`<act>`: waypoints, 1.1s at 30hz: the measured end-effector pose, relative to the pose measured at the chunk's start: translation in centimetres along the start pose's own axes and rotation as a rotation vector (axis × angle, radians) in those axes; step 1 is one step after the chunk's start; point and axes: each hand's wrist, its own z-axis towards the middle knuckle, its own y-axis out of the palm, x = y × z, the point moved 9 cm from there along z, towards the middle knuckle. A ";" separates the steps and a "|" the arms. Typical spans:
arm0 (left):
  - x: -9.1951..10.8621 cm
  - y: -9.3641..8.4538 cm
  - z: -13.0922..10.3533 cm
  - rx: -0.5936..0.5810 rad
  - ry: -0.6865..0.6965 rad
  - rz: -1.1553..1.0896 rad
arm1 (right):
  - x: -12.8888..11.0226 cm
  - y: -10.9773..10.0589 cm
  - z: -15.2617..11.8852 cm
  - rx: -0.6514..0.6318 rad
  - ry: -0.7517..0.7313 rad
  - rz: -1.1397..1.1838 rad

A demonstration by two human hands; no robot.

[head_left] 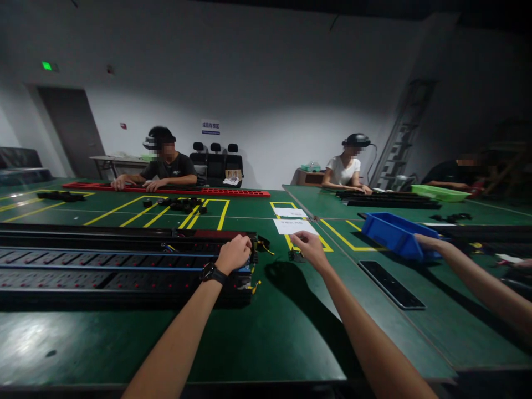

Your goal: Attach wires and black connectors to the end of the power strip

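Long black strips (103, 280) with rows of red dots, blue edging and loose wires at the right end lie across the table at left. On that right end rests my left hand (235, 253), its fingers curled closed over the edge and a black watch on its wrist. My right hand (311, 245) hovers just right of it, thumb and fingers pinched together; whatever sits between them is too small to make out. Right below those fingertips is a small black part (296, 256). White printed sheets (293, 226) lie behind the right hand.
A co-worker's hand (428, 244) reaches to a blue bin (386, 233) at right. In front of the bin lies a phone (391, 284). Black parts (183, 205) sit among yellow tape lines. Across the table, people work by a red rail (233, 192) and a green tray (440, 193).
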 end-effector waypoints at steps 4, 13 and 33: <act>0.1 0.6 0.3 -0.040 0.037 0.040 | 0.6 -1.2 0.2 0.027 -0.066 -0.312; 0.3 0.6 0.3 -0.082 0.019 0.077 | 1.5 1.2 -1.8 -0.353 0.059 -0.900; -0.6 0.7 1.5 -0.050 -0.111 0.052 | -7.3 12.3 -5.7 -0.316 -0.340 -0.585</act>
